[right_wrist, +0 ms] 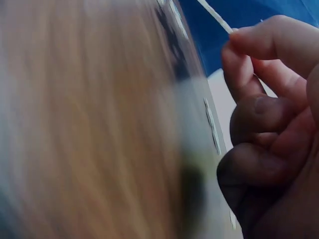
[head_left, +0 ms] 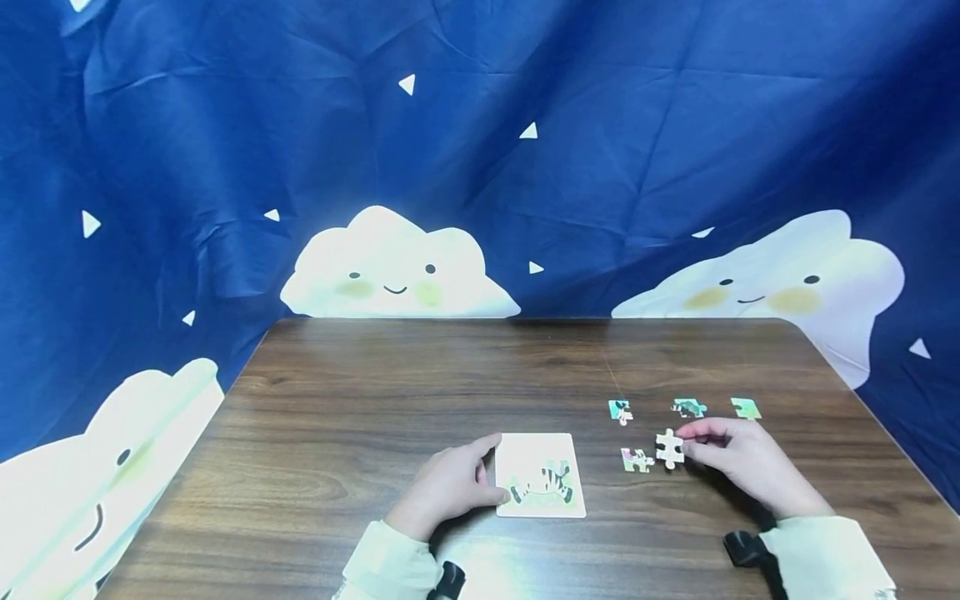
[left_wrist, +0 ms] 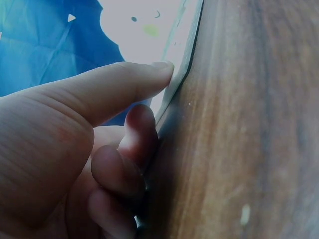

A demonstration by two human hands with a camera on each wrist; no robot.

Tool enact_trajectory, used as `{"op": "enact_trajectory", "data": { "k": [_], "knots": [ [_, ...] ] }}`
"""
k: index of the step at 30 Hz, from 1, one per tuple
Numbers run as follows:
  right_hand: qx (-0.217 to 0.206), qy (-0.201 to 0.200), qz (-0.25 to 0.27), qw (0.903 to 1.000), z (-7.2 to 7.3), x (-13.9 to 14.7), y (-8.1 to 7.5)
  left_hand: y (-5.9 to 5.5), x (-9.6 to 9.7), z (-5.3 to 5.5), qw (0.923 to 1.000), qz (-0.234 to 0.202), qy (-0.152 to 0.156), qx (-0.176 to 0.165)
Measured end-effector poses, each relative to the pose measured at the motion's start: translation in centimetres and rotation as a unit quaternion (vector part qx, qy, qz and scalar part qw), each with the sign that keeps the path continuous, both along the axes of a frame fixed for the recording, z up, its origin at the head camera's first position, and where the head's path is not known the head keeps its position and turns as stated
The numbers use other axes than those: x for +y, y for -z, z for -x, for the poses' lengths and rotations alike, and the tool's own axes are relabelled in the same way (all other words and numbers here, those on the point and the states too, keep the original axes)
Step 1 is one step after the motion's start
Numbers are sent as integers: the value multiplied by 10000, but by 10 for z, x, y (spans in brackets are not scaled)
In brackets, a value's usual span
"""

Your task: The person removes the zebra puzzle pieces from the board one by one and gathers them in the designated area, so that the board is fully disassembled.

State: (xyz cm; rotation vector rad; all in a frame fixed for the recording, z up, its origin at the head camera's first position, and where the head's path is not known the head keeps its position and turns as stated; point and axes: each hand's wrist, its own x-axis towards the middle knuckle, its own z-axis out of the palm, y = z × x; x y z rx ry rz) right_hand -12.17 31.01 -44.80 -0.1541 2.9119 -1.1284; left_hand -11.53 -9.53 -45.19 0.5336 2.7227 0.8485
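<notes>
My left hand grips a square, pale puzzle board at its left side, thumb at the near corner and index finger at the far one. Printed on the board's near half are a zebra's striped body and legs. In the left wrist view the thumb presses on the edge of the board, with the other fingers bent below. Out to the right, my right hand pinches a puzzle piece between thumb and forefinger, its pale side showing. The right wrist view catches this piece edge-on, raised above the table.
Several loose pieces lie around the right hand: a pink-and-white one beside the held piece, a blue-green one, a dark-patterned green one and a plain green one farther back. Behind the brown wooden table hangs a blue cloud-patterned curtain.
</notes>
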Motion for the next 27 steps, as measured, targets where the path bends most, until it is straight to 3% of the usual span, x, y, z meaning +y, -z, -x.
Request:
{"op": "enact_trajectory", "data": {
  "k": [12, 19, 27],
  "knots": [
    [-309, -43, -8, 9995, -3, 28, 4, 0, 0, 0, 10000, 2, -10, 1],
    [-409, -167, -284, 9986, -4, 37, 2, -1, 1, 0, 10000, 23, 3, -2],
    [-184, -150, -351, 9991, -3, 37, 3, -1, 1, 0, 10000, -18, 1, -53]
  ]
}}
